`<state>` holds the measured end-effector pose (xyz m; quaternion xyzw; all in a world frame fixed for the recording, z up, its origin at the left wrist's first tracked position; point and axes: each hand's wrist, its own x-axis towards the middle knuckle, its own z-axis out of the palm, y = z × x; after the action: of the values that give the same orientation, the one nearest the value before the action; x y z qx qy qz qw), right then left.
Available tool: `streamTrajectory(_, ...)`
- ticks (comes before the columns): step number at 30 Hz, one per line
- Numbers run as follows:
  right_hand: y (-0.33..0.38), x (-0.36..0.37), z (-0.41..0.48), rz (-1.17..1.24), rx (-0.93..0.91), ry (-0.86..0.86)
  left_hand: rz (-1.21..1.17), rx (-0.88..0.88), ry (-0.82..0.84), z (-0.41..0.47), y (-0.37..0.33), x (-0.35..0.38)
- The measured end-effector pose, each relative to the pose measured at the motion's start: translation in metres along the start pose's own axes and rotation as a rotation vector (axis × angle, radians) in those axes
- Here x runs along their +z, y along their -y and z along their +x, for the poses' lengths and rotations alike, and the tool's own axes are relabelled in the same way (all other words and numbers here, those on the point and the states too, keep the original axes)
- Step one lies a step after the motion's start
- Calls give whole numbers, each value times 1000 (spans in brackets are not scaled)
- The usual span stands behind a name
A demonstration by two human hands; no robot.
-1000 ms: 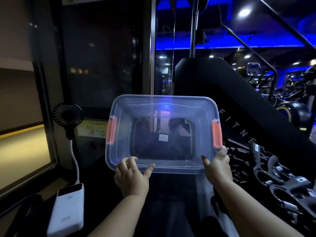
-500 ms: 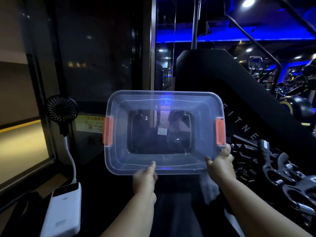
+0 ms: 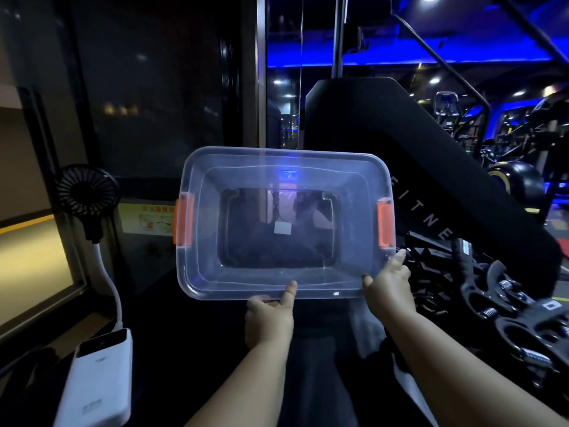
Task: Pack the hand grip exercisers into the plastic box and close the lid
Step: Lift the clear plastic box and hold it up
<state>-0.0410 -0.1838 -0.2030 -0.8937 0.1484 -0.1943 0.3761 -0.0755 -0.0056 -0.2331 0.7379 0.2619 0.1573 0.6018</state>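
Note:
I hold a clear plastic box (image 3: 354, 272) with orange side latches in front of me, tilted so I look into it. It shows nothing inside but a small white sticker. My left hand (image 3: 269, 315) grips the near rim at the middle, thumb over the edge. My right hand (image 3: 389, 288) holds the near right corner just below the right latch (image 3: 385, 224). A pile of black hand grip exercisers (image 3: 505, 306) with metal springs lies to the right, below the box. I cannot tell whether a lid is on the box.
A white power bank (image 3: 98, 377) lies at the lower left with a small black fan (image 3: 87, 192) on a white stalk plugged into it. A black padded gym machine (image 3: 400, 149) rises behind the box. A dark glass wall stands at the left.
My left hand slid along the near rim from the left corner to the middle. The box came a little closer and lower in my view.

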Motion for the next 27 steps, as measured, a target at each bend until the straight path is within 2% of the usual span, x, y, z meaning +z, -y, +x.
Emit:
streamTrajectory(2, 0, 1, -2, -15, 2, 2, -272, -103, -5, -3, -1, 4)
streamTrajectory(5, 0, 2, -6, -33, 3, 1, -396, -114, -9, -6, 3, 11)
streamTrajectory(10, 0, -5, -14, -102, -36, 1, -435, -153, -16, 0, 10, 16)
streamTrajectory(16, -12, -15, -45, -155, -276, -6, -425, -156, -36, -1, 16, 14)
streamTrajectory(22, -36, -33, -64, -265, -394, 1, -423, -139, -79, -7, 15, 11)
streamTrajectory(27, -51, -48, -72, -314, -535, -205, -456, -161, -75, -11, 12, 8)
